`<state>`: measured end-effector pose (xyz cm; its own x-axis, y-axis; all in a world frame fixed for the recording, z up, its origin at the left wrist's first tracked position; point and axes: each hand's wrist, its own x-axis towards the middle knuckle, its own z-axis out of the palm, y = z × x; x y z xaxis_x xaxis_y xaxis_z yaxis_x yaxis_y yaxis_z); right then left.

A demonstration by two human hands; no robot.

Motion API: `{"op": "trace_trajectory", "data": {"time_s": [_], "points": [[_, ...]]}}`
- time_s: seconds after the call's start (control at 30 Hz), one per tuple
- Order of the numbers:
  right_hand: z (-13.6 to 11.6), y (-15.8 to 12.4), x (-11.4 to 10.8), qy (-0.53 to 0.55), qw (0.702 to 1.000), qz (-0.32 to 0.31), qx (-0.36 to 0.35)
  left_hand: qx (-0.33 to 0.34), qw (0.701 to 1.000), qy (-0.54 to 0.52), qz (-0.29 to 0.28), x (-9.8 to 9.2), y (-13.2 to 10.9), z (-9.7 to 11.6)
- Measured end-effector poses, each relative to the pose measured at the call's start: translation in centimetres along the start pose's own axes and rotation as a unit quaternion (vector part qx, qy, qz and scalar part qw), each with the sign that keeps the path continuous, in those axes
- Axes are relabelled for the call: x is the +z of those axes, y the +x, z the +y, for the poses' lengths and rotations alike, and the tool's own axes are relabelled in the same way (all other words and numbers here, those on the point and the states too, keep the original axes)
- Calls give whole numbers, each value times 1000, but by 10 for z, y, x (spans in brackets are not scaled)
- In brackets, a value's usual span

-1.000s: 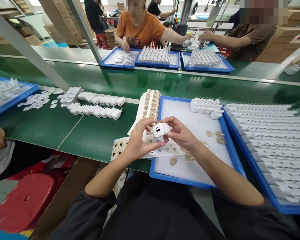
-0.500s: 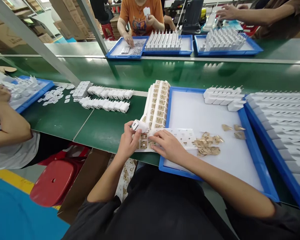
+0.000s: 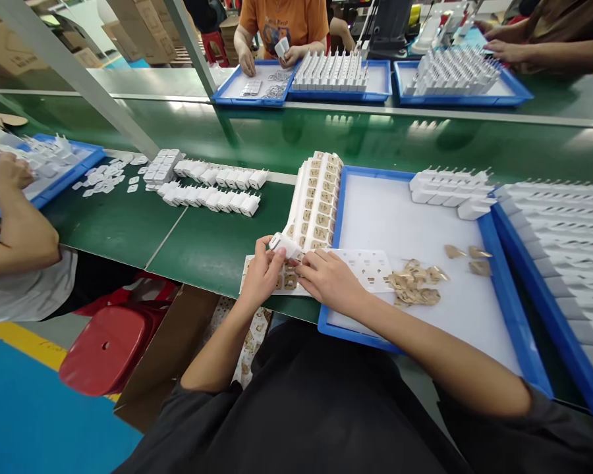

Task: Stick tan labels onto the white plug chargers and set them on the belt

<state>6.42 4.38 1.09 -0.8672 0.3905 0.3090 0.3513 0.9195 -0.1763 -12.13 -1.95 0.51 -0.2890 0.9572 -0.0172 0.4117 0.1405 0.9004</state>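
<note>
Between the thumb and fingers of my left hand (image 3: 261, 280) is a white plug charger (image 3: 285, 245), its port end toward the left. My right hand (image 3: 333, 280) is at the charger's other end, fingers bent and drawn together; whatever they pinch is hidden. Under both hands lies a sheet of tan-faced stickers (image 3: 290, 282), with bare cells on its right part (image 3: 366, 266) reaching over a blue-rimmed tray (image 3: 340, 204). Just behind, a stack of similar sheets (image 3: 311, 197) leans back from my hands. Crumpled tan film pieces (image 3: 415, 286) lie in the tray.
Chargers in rows (image 3: 212, 199) stand on the green bench at left, beside stacked white pieces (image 3: 164, 169). More chargers (image 3: 449, 187) sit at my tray's back edge, and another full tray (image 3: 568, 257) is at right. Co-workers sit at left and across. A red stool (image 3: 103, 349) is below.
The charger has tilted and shifted slightly right in my left hand. My right fingers have drawn closer together by its end. The sheet has slid a little left.
</note>
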Motion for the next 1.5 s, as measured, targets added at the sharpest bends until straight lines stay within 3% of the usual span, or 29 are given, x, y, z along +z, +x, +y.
{"op": "trace_trajectory", "data": {"time_s": [0.23,0.37,0.47,0.57,0.67,0.8,1.0,1.13,1.27,1.5], "points": [[2,-3,2,25,999,17,-40,-12,1000,27,0,1,0,3],[7,-26,-24,191,979,3,-70,-11,999,30,-11,0,0,5],[10,-53,-49,314,949,25,26,-11,998,56,-4,-2,-4,9],[6,-75,-61,382,904,105,159,24,996,84,17,-1,-11,18],[-5,-84,-59,453,838,189,240,129,988,75,39,10,-17,29],[-22,-78,-55,518,765,273,268,261,965,9,17,37,-21,44],[-21,-75,-68,504,742,321,303,324,945,7,-44,60,-24,58],[-16,-79,-71,493,726,344,334,340,940,34,-26,67,-26,64],[-20,-80,-61,531,691,355,338,326,943,59,2,75,-29,70],[-19,-84,-58,540,661,372,365,269,951,11,-149,69,-32,76]]}}
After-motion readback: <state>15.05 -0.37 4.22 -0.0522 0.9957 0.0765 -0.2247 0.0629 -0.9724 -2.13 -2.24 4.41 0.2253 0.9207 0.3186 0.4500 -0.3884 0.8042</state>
